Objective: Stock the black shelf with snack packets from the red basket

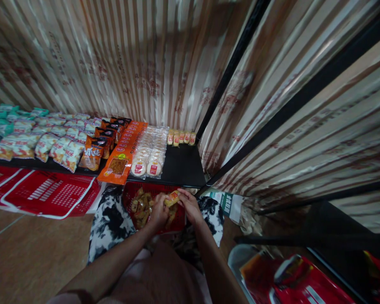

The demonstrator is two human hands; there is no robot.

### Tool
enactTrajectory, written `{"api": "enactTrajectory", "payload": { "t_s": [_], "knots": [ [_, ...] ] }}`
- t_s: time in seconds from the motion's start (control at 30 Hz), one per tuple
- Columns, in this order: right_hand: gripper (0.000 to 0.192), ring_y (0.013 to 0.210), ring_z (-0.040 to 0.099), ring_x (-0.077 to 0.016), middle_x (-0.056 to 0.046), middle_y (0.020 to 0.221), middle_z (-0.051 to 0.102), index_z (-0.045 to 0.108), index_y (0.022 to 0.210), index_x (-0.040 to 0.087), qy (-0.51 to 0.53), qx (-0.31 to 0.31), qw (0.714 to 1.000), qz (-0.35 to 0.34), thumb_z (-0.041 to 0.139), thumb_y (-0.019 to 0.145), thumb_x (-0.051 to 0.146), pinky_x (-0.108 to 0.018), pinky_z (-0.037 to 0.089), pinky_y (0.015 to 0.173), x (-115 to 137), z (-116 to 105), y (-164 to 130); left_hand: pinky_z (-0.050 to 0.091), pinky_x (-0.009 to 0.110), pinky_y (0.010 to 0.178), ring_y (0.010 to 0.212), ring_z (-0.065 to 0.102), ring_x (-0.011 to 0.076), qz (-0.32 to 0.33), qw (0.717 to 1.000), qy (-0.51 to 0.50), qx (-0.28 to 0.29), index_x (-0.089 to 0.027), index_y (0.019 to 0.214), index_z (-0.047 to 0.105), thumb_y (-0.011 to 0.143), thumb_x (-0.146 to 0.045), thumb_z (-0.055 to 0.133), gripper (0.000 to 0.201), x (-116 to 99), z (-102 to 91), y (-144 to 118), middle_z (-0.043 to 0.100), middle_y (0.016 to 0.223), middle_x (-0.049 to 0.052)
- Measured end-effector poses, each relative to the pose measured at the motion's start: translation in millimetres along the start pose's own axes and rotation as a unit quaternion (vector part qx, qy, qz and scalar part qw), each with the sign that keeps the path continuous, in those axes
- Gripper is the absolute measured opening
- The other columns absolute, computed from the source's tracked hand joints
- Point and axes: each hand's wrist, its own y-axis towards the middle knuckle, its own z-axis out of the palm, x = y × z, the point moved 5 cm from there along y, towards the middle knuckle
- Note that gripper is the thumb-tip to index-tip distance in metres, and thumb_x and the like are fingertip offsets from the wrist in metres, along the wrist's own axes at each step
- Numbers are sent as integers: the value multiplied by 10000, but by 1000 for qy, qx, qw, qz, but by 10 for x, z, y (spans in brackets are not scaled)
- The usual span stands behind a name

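Between my two hands is a small yellow snack packet with red print, tilted up to the right. My left hand has its fingers closed round the lower left end. At the upper right end, the fingers of my right hand pinch the wrapper. Below them a red basket sits between my knees, holding several loose yellow packets. Similar yellow packets stand in short rows at the back right of the black shelf. My forearms and hands hide part of the basket.
Left of those rows lie white round crackers, orange bags, orange-black bags and white bags. A red basket stands under the shelf. Black poles slope at right, near red packages.
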Motion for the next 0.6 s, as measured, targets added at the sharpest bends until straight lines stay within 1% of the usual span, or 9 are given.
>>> {"api": "enactTrajectory", "payload": {
  "t_s": [0.17, 0.3, 0.47, 0.6],
  "knots": [
    [451, 826, 638, -178, -43, 913, 689, 655, 922, 192, 21, 16, 1000, -16, 768, 531, 388, -279, 498, 724, 57, 12, 43, 414, 360, 933, 1021, 512, 199, -5, 1000, 16, 12, -192, 917, 549, 647, -8, 432, 347, 24, 35, 2, 526, 1006, 58],
    [423, 818, 637, -182, -36, 892, 693, 664, 906, 190, 25, 22, 999, -20, 770, 530, 351, -284, 498, 720, 90, 25, 76, 423, 353, 923, 1014, 519, 193, -8, 1000, 14, 13, -196, 917, 554, 656, -8, 421, 348, 25, 37, 11, 531, 1001, 55],
    [402, 827, 637, -190, -38, 902, 692, 655, 911, 196, 28, 30, 999, -36, 757, 548, 337, -297, 496, 732, 111, 47, 97, 417, 341, 928, 1001, 526, 191, 12, 1000, 0, -4, -196, 886, 555, 652, 3, 398, 345, -18, -3, 40, 547, 989, 57],
    [393, 806, 635, -176, -31, 897, 688, 647, 930, 203, 28, 33, 999, -28, 741, 564, 309, -289, 493, 729, 120, 64, 107, 422, 332, 913, 981, 534, 191, 14, 1000, -1, -6, -191, 877, 558, 669, 3, 396, 327, -38, -23, 77, 549, 975, 60]
  ]
}}
